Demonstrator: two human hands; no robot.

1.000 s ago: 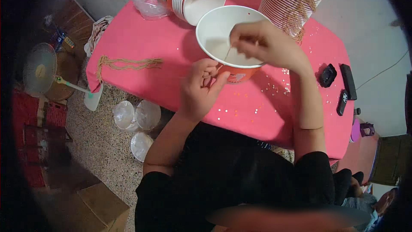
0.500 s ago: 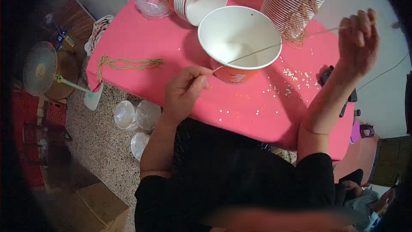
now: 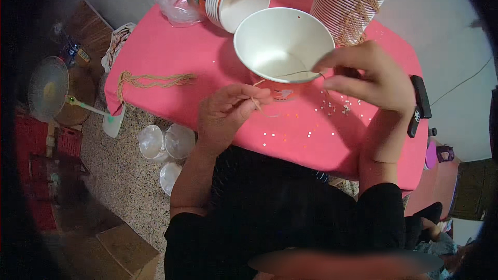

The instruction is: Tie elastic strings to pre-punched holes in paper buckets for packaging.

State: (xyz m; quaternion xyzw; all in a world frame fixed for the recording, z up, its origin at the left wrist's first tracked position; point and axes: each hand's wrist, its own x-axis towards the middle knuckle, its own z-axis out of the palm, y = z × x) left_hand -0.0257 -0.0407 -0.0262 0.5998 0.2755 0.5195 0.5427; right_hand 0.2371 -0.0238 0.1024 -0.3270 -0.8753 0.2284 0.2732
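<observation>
A large paper bucket, white inside and orange outside, stands upright on the pink-covered table in front of me. Just at its near rim, my left hand pinches a thin tan string, whose loose end hangs below the fingertips. The string arcs slackly across the rim toward my right hand. There it runs between the thumb and forefinger, which curl around it at the bucket's right side. A small dark hole shows in the far rim.
Nested paper buckets lie on their side at the back, beside a clear plastic bag. A tall bucket stack has strings draped on it. More strings lie left. Small white dots and black devices are right.
My right hand has come down and left from the upper right to the bucket's rim. The string, taut before, now hangs slack. My left hand has shifted slightly, with a string end below it.
</observation>
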